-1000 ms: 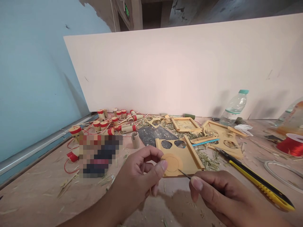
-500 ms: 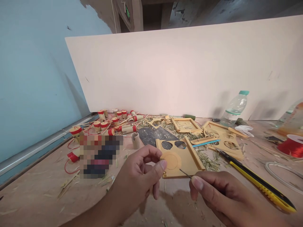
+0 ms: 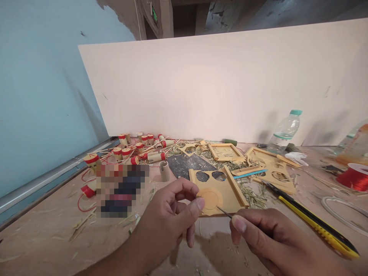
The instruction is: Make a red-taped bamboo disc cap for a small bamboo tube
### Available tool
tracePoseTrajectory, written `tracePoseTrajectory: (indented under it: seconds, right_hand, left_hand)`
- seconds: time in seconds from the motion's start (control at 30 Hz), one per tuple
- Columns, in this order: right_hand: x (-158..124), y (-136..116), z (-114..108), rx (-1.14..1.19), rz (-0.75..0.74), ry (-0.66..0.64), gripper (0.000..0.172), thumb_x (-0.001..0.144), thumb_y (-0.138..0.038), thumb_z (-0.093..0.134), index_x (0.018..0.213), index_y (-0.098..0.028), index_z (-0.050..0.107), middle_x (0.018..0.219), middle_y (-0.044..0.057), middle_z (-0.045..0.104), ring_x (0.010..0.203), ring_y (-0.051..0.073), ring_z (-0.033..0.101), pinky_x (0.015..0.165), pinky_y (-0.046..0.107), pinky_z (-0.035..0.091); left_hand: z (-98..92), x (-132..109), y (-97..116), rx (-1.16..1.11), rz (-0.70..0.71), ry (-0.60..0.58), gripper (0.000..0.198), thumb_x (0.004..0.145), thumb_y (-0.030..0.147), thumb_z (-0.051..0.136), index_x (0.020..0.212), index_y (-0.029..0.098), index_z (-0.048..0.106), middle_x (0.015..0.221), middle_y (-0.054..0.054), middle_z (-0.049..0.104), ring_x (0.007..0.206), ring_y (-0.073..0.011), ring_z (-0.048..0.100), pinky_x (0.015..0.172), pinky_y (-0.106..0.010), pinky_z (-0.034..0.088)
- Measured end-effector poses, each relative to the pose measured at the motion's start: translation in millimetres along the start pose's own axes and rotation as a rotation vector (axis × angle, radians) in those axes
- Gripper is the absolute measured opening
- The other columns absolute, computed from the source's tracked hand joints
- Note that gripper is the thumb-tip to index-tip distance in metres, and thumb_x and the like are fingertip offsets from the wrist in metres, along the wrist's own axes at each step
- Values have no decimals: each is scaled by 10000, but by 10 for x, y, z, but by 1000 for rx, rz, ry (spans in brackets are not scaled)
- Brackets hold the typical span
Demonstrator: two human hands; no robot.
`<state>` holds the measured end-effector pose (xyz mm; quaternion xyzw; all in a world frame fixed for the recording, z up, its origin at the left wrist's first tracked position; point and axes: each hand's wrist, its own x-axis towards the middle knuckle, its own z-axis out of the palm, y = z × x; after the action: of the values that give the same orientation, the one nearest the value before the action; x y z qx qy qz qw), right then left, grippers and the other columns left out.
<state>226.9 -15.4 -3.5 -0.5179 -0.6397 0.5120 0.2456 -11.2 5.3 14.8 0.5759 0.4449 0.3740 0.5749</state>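
Between thumb and index finger, my left hand [image 3: 179, 214] pinches a thin orange-tan disc [image 3: 209, 197] with a circle marked on its face. My right hand [image 3: 267, 237] is closed on a thin dark pointed stick, like a needle [image 3: 225, 211]. Its tip is at the lower right of the marked circle; whether it touches the disc I cannot tell. Behind the disc lies a tan sheet with folded edges [image 3: 230, 191] and two round cutouts along its far side. The disc hides part of that sheet.
A yellow-black utility knife [image 3: 316, 226] lies right of my right hand. Several red-capped tubes [image 3: 126, 152] with red cords lie at the left. A plain tube [image 3: 164, 171] stands near the middle. A plastic bottle [image 3: 284, 132] and a red thread spool [image 3: 353, 178] stand at the right.
The disc and my left fingertips have shifted slightly right and down. The needle tip has moved a little left, nearer the marked circle.
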Motion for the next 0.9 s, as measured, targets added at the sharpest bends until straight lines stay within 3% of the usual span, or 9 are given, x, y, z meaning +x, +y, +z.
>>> tracePoseTrajectory:
  seconds: [0.23, 0.33, 0.53, 0.9]
  right_hand:
    - [-41, 33, 6, 7, 21, -38, 699, 923, -917, 491, 786, -242, 613, 519, -104, 257, 463, 106, 217, 406, 256, 136]
    - [-39, 42, 1, -7, 9, -23, 698, 928, -912, 491, 782, -241, 612, 525, -102, 277, 460, 105, 233, 406, 249, 167]
    - [-4, 16, 3, -39, -24, 16, 702, 937, -901, 488, 737, -237, 600, 562, -83, 327, 491, 118, 287, 431, 250, 227]
    - [26, 27, 15, -48, -90, 25, 657, 984, -837, 482, 772, -239, 653, 710, -28, 457, 686, 184, 429, 625, 274, 374]
  left_hand:
    - [-6, 7, -26, -15, 4, -6, 331, 927, 493, 740, 1004, 219, 571, 448, 93, 551, 328, -45, 397, 334, -90, 252]
    - [-4, 17, -24, -39, 6, 11, 336, 908, 482, 767, 989, 215, 581, 501, 101, 557, 339, -49, 463, 328, -85, 268]
    - [-4, 23, -16, -99, 6, 32, 345, 873, 445, 811, 976, 206, 585, 801, 65, 669, 370, -30, 571, 310, -78, 282]
    - [19, 21, -22, -148, -14, 4, 407, 854, 485, 827, 942, 205, 546, 768, 73, 664, 355, -15, 545, 301, -65, 273]
